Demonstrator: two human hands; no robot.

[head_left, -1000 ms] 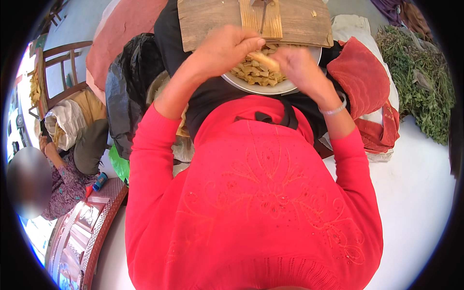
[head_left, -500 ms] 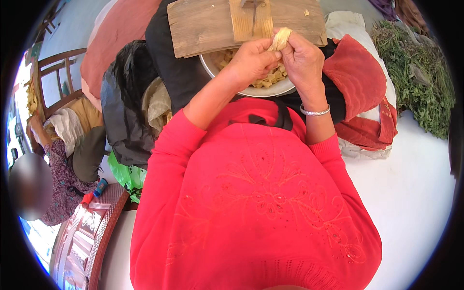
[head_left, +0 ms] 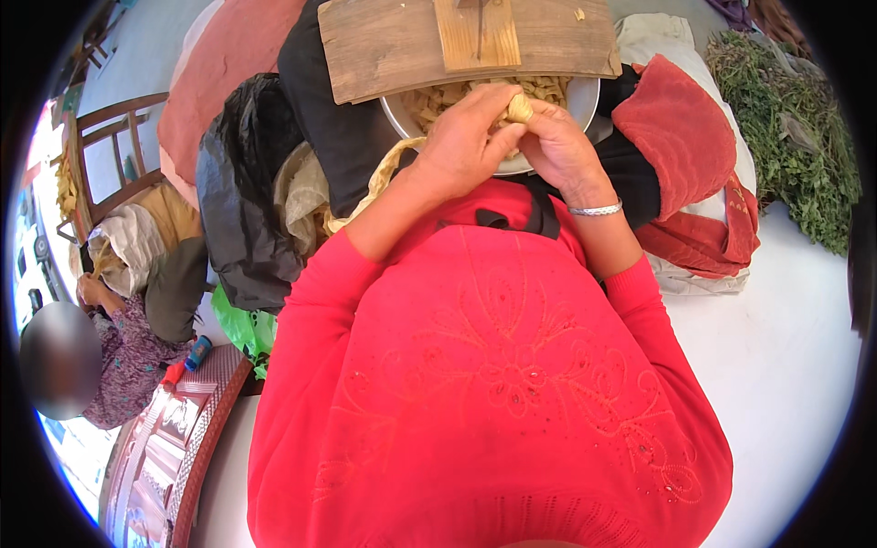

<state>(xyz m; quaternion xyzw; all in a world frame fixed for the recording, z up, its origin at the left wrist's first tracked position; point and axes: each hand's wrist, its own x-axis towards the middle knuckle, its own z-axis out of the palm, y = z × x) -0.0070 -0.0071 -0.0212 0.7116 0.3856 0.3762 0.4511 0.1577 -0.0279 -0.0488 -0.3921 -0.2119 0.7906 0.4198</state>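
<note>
Both hands meet over the near side of a metal basin [head_left: 592, 100] and pinch a small wound bundle of pale yellow strip [head_left: 520, 109]. My left hand [head_left: 468, 137] is closed at its left, with the thumb pointing toward the bundle. My right hand [head_left: 565, 151], above a silver bangle, grips it from the right with bent fingers. A loose length of the same pale strip [head_left: 379, 185] trails past my left wrist toward an open bag. Cut pale pieces [head_left: 429, 102] lie in the basin. What the strip is made of I cannot tell.
A wooden board [head_left: 384, 50] with an upright dark blade [head_left: 480, 36] spans the basin's far side. Black plastic [head_left: 239, 183] surrounds the bag at left. Red cloth [head_left: 681, 137] covers the right side. Green plants [head_left: 786, 137] are heaped far right. Another person [head_left: 137, 365] sits at left.
My hands have come nearer and lower with the bundle, which now shows less between the fingers. A trailing strip has appeared by my left wrist. The other person's hands have moved nearer.
</note>
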